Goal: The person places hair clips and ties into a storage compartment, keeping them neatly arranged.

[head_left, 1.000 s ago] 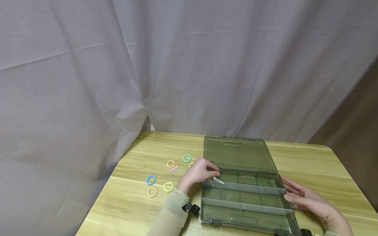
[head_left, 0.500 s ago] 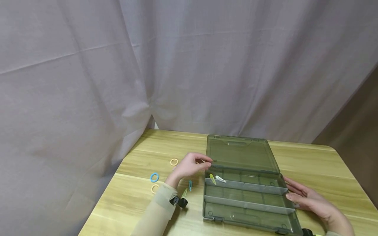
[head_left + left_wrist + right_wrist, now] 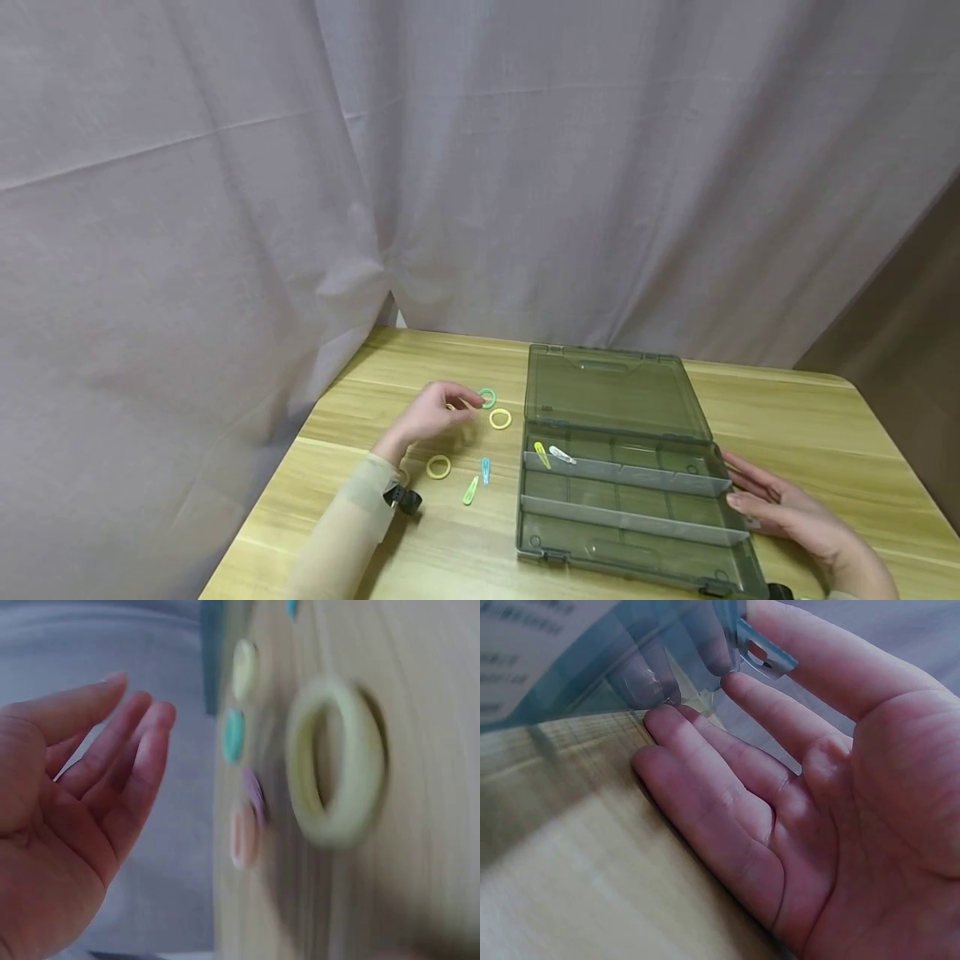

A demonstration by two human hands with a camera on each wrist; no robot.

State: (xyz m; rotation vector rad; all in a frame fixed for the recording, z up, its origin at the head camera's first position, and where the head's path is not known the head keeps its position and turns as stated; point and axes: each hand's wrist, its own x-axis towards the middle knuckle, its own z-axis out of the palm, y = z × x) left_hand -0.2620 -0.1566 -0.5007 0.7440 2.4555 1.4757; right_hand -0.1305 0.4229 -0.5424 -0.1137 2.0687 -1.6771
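My left hand hangs over the left part of the table with fingers loosely bent and nothing in them. Near its fingertips lie a green ring-shaped hair tie and a yellow one. The left wrist view has a purple snap hair clip and a peach hair tie beside them. My right hand rests against the right side of a green see-through compartment box, thumb at the rim, fingers straight along the wall. Yellow and white clips lie in its back compartment.
Blue and light green snap clips lie between the left arm and the box. Another yellow hair tie is next to the left wrist. The box's lid lies folded back. A grey curtain hangs behind the table.
My left hand has drawn back leftward from over the box to the hair ties. The white and yellow clips stay in the back compartment. My right hand has kept its place.
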